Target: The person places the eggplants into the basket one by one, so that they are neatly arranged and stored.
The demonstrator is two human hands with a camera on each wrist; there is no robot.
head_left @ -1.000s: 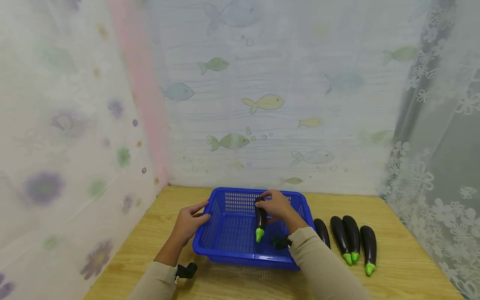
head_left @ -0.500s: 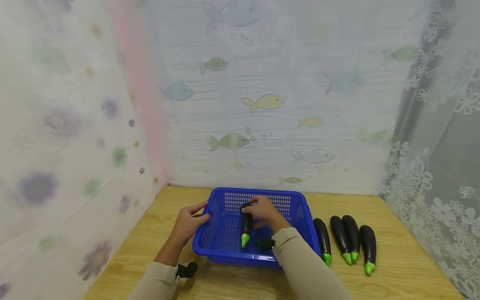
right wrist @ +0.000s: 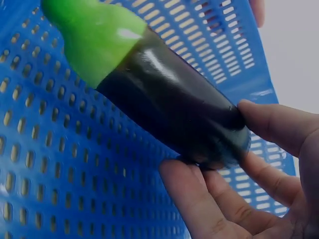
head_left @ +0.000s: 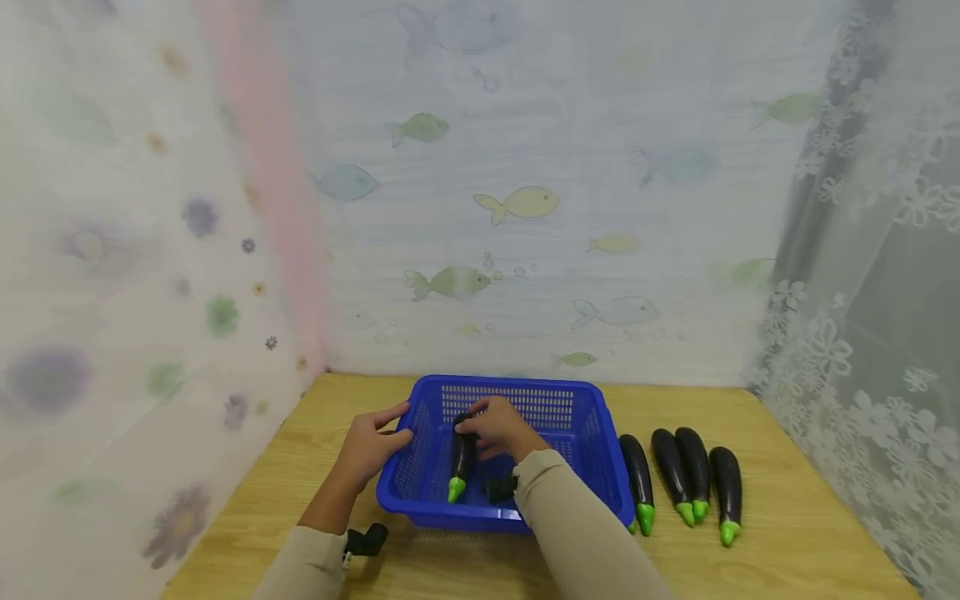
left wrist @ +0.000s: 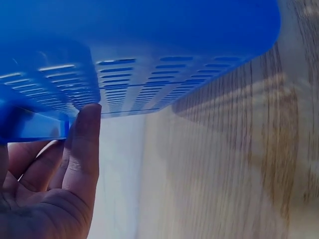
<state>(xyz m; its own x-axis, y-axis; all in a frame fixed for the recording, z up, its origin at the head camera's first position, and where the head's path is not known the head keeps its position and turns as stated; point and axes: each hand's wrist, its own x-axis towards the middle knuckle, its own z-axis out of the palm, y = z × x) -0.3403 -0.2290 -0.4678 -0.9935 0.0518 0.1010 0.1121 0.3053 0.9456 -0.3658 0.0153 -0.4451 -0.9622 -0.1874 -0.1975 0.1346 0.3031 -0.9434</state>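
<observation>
My right hand [head_left: 498,427] grips a dark eggplant [head_left: 463,457] by its rounded end, thumb on one side and fingers on the other. The eggplant is held inside the blue plastic basket [head_left: 517,515], near its left wall, green stem end toward me. In the right wrist view, the eggplant [right wrist: 174,99] slants across the perforated wall, its bright green cap at the upper left. My left hand [head_left: 367,450] holds the basket's left rim. In the left wrist view, fingers [left wrist: 84,154] touch the outside of the basket wall, and the thumb is mostly out of sight.
Right of the basket, several eggplants [head_left: 726,492] lie on the wooden table [head_left: 795,517], green ends toward me; one green tip shows beside the basket's corner. A fish-print curtain [head_left: 525,292] hangs behind the table, with patterned curtains at both sides.
My right hand has carried the eggplant leftward and slightly lower within the basket. My left hand has stayed on the rim. The view has shifted slightly.
</observation>
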